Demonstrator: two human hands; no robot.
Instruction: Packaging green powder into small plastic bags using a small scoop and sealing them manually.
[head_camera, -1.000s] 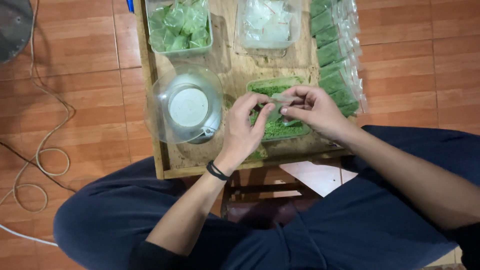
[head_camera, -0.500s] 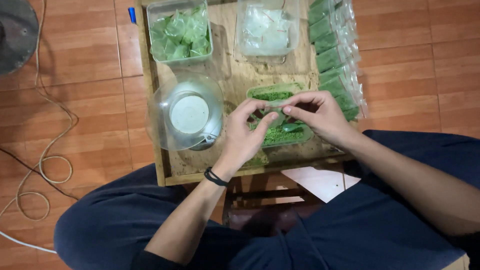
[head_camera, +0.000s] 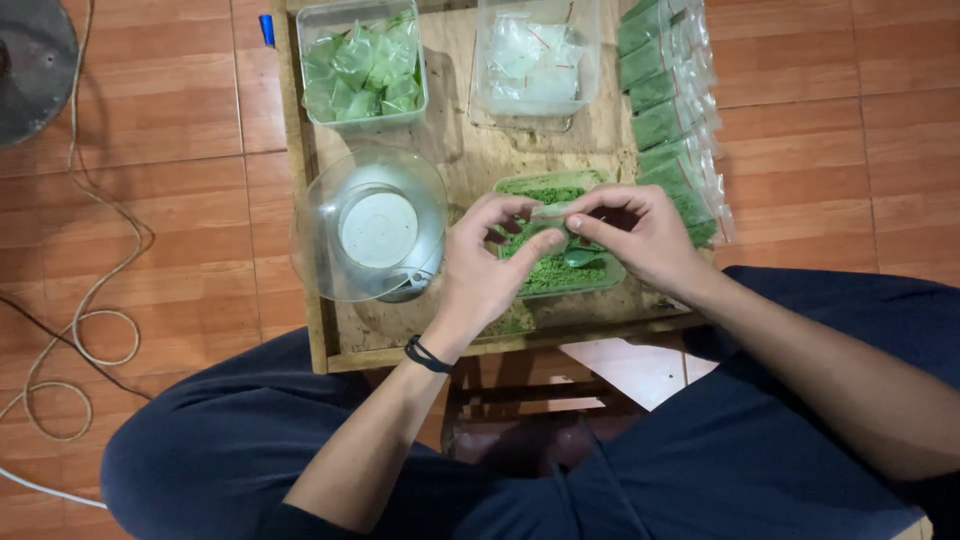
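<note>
My left hand (head_camera: 487, 262) and my right hand (head_camera: 640, 232) meet over a clear tray of green powder (head_camera: 545, 275) on a low wooden table (head_camera: 470, 160). Between their fingertips both hands pinch a small clear plastic bag (head_camera: 552, 212), held just above the tray. My left wrist wears a black band (head_camera: 427, 354). A small green scoop (head_camera: 582, 257) lies in the powder below my right hand.
A clear bowl on a round scale (head_camera: 372, 226) stands left of the tray. At the back are a tub of filled green bags (head_camera: 362, 62) and a tub of empty clear bags (head_camera: 537, 58). A row of packed green bags (head_camera: 668, 110) lies along the right edge. Cables (head_camera: 80, 330) lie on the tiled floor.
Both hands have stayed over the powder tray, the fingers shifting slightly on the small bag. The view has tilted down a little.
</note>
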